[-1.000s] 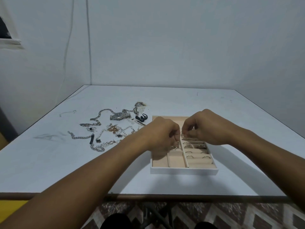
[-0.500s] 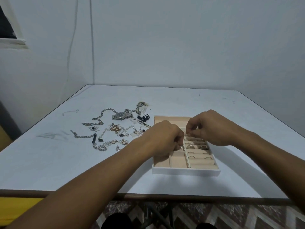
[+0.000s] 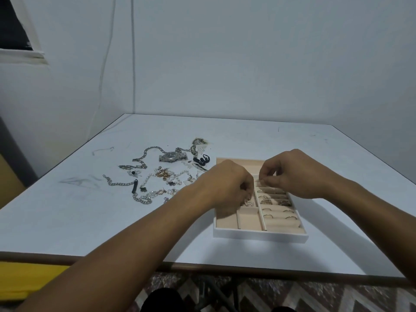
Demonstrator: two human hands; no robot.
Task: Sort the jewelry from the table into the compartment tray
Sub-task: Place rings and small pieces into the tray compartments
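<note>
At the upper left of the frame a dark window opening [image 3: 11, 25] breaks the pale wall, and two thin cables [image 3: 132, 64] run down the wall toward the far left corner of the table [image 3: 67, 210]; the table's white top fills the middle of the frame, with a brown front edge along the bottom. Left of centre a spread of jewelry [image 3: 162, 176] lies loose on the table; a silver link chain [image 3: 144, 157] curves along the pile's far left side; a silver watch [image 3: 172, 156] rests just right of it; a short chain bracelet [image 3: 118, 183] lies nearer, at the pile's left edge; a pearl strand [image 3: 155, 176] crosses the middle; small black pieces [image 3: 201, 161] sit at the pile's right, near the tray's far left corner. The left hand [image 3: 227, 188] hovers over the left half of the compartment tray [image 3: 261, 235], fingers curled tight and pointing down at a small metallic piece [image 3: 246, 202] in a left compartment; whether they actually hold it I cannot tell. The tray is white outside and beige inside, right of centre, with plain compartments on its left and padded ring rows on its right; several rings [image 3: 267, 216] sit in those rows. The right hand [image 3: 290, 174] hangs over the tray's far right part, thumb and forefinger pinched together at the upper ring rows; what sits between them is too small to make out.
</note>
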